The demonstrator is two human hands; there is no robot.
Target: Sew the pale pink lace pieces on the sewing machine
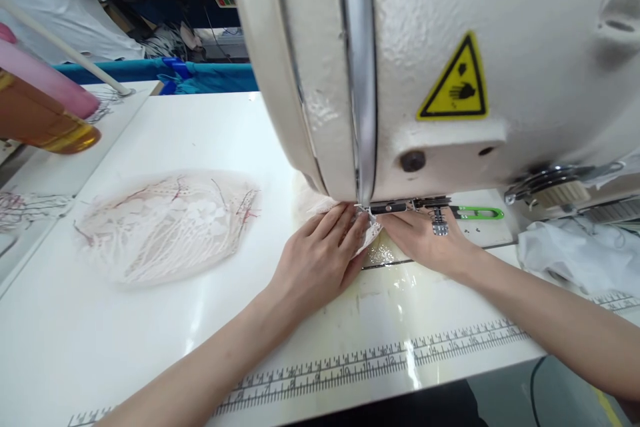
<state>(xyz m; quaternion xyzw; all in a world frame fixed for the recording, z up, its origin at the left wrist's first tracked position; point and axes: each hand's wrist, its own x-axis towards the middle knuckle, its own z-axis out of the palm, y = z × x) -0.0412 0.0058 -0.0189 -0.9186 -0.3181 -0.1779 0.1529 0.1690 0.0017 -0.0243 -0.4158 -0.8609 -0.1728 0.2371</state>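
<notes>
— Hands: where do they lie?

— Both sit right under the head of the sewing machine, close to its needle. The left hand is spread flat, palm down, with its fingers stretched out side by side. It grips nothing; it presses on a small lace piece.

— And the other one?

— The right hand is also laid out flat, with its fingers pointing in towards the needle from the machine's far side. Its fingertips meet the same lace piece, just beside those of the left hand. It closes around nothing either.

— So the lace is pinned between them?

— Yes, it lies on the tabletop directly below the machine's head, with most of it hidden under the left fingers.

— What else is around?

— A stack of lace rests well to the left of the machine. Green snips lie at the machine's base, just behind the right hand. A measuring tape runs along the tabletop's near edge, in front of the machine. A white cloth is bunched at the machine's right end. A yellow warning sticker is on its casing. Far beyond the machine's left side stands a person in a white top, and an amber bottle is near them.
</notes>
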